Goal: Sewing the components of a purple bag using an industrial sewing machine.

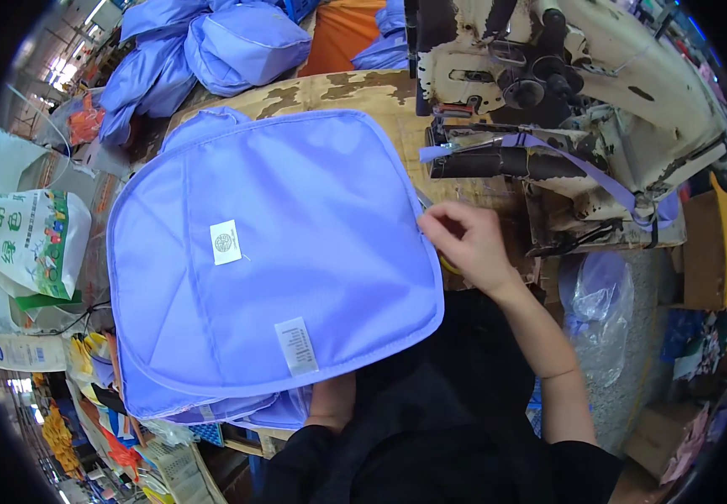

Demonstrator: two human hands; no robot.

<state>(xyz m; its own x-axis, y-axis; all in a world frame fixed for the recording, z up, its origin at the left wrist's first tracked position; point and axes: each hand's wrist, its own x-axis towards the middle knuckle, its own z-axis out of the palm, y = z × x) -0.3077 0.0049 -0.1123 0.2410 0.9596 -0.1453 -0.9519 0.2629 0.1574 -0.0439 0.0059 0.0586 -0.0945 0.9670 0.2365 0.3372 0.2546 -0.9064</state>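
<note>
A light purple fabric backpack (321, 227), seemingly inside out with bound seams, spreads across the middle in front of me. A white square label (225, 242) and a pale care tag (296, 346) are on it. My right hand (468, 244) is closed at the bag's right edge, thumb and forefinger pinched together on the binding. Beside that hand show a thin metal piece (424, 200) and a bit of yellow (447, 265); their kind is unclear. My left hand is hidden under the bag's lower edge; only its wrist (332, 403) shows.
An old industrial sewing machine (548, 92) stands at the far right, with a purple strip (578, 160) across its arm. Purple bags (246, 46) are piled at the far left on the worn wooden table (405, 92). A white printed bag (40, 239) is at left, cardboard boxes (708, 252) at right.
</note>
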